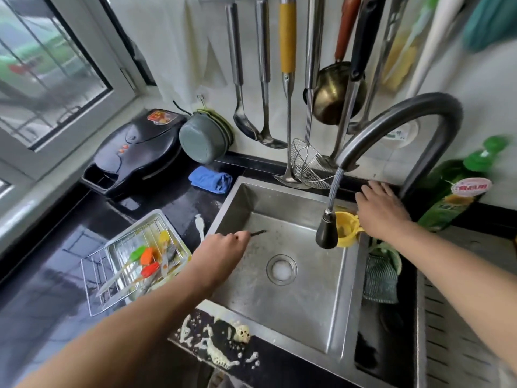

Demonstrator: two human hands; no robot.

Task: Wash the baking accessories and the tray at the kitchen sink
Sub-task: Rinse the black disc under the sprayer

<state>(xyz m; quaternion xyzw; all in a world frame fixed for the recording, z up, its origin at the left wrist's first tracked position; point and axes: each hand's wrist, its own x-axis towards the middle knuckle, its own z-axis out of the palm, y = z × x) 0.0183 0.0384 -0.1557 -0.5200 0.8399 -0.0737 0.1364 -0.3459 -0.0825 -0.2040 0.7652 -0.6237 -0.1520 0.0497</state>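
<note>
Fingers of the left hand (pixel 223 245) pinch a thin dark utensil (pixel 258 233) over the sink (pixel 279 309), likely for rinsing, the tray (pixel 156 219) of silicone tools just outboard, while the right hand (pixel 380 211) rests spread beside the faucet (pixel 397 119).

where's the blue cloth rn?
Head view, upper middle: the blue cloth lies folded on the black counter, just beyond the sink's back-left corner, beside the black electric griddle.

A tray (pixel 156 219) of spatulas (pixel 145 257) is set left of the sink (pixel 279 303); a cloth (pixel 210 179) is laid behind, a bottle (pixel 453 191) right.
</note>
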